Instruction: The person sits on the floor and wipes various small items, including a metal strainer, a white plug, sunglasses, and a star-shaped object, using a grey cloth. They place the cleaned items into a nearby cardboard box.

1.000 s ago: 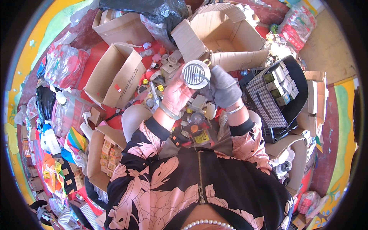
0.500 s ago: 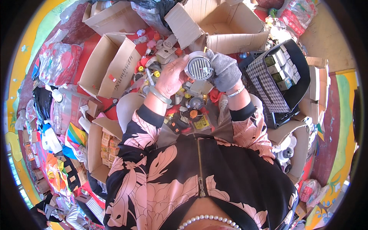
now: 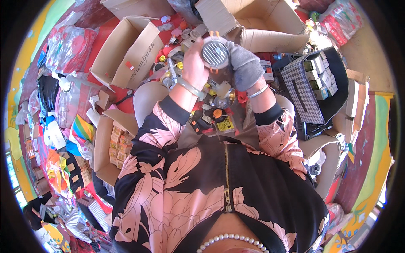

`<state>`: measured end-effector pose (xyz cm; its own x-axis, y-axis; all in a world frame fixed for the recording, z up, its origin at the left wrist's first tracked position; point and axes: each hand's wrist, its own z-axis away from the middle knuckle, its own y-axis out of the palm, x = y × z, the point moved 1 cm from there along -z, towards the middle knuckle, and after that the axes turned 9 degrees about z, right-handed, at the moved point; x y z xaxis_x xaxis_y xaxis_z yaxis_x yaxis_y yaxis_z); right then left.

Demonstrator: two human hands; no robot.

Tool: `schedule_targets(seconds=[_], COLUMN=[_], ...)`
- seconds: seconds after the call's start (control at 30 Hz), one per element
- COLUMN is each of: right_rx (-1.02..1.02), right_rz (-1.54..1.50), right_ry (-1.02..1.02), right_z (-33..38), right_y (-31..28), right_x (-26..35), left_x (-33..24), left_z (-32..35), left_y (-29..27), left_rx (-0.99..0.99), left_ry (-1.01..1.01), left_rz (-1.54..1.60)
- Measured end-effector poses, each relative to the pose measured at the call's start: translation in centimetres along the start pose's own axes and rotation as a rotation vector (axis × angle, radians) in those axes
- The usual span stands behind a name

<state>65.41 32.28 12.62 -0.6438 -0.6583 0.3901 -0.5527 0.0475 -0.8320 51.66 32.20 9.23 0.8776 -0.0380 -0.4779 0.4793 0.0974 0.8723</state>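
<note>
Out in front of me, a round white downlight (image 3: 214, 53) with silvery parallel fins on its upper face is held between both hands. Small orange clips stick out at its far and near edges. My bare left hand (image 3: 195, 64), with a pale bangle at the wrist, is closed round its left side. A grey work glove covers my right hand (image 3: 246, 66), which grips the right side, its fingertips partly hidden. Beneath my hands lies a pile of loose lamp parts, with an orange-capped piece (image 3: 217, 113) and a yellow packet (image 3: 225, 125) among them.
A tall open carton (image 3: 125, 52) stands left, a larger open carton (image 3: 276, 40) ahead. At right, a checked black bin (image 3: 300, 90) holds several small white boxes. A carton (image 3: 104, 141) of small boxes sits by my left elbow. Another person (image 3: 74, 225) is at far lower left.
Both hands have moved slightly away from me with the downlight. It has been turned, so orange clips now show at its far and near edges. My view has shifted a little.
</note>
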Motion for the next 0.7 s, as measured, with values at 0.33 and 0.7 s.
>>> schedule_targets(seconds=[0.33,0.7], right_rx=[-0.206,0.128], right_rz=[-0.754,0.526], right_ry=[0.378,0.136], right_z=[0.7,0.6], right_y=[6.1,-2.3], right_x=[-3.5,0.4], left_x=[-0.5,-2.3], left_z=[-0.1,-0.6], left_y=[0.2,-0.8], left_rx=[0.072,0.229], left_ry=[0.001,-0.094], left_rz=[-0.074,-0.237])
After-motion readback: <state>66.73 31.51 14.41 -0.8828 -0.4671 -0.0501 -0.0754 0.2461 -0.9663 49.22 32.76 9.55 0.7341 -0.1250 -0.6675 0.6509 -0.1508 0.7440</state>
